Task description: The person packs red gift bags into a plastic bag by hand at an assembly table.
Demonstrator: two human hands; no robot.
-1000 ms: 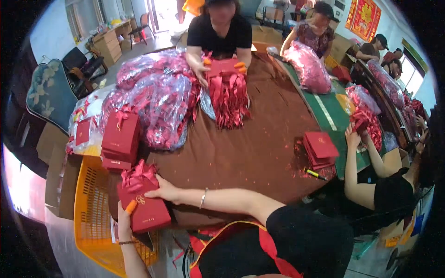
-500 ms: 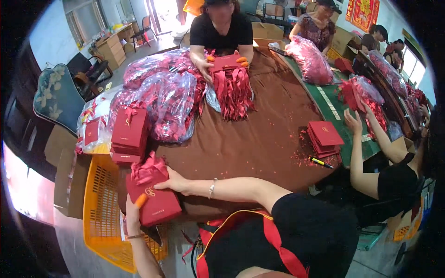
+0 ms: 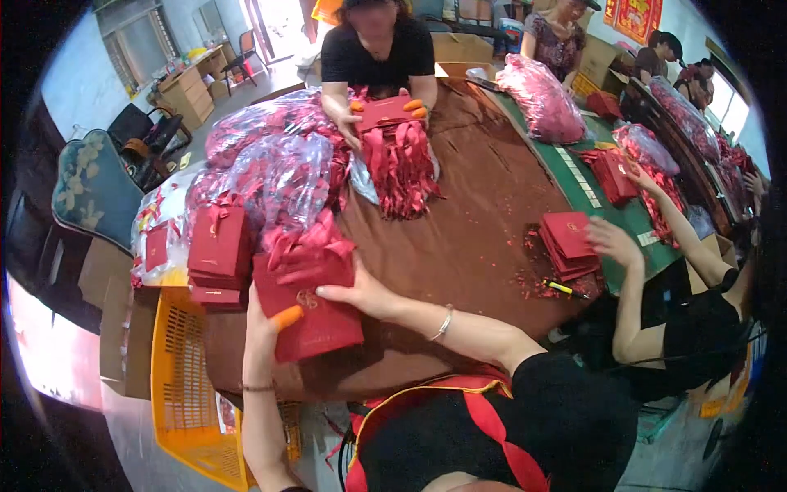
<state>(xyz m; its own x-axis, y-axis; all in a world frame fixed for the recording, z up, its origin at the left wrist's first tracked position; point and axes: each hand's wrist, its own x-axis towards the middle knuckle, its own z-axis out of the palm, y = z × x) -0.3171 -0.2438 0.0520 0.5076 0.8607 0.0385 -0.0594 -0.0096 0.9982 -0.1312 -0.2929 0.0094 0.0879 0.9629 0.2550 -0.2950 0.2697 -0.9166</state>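
Bags (image 3: 328, 332), red and ribboned, sat clasped by left hand (image 3: 263, 326) and right hand (image 3: 367, 295), fingers closed firmly, and I, watching remotely, judged even pressure best!

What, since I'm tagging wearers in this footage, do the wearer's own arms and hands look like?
The left hand has an orange cover on the thumb and a thin dark bracelet at the wrist. The right hand shows no thumb cover; a silver bangle circles that forearm, below a short black sleeve.

A workshop: people (image 3: 377, 61) at tables (image 3: 443, 262) stacked with red bags (image 3: 220, 246).
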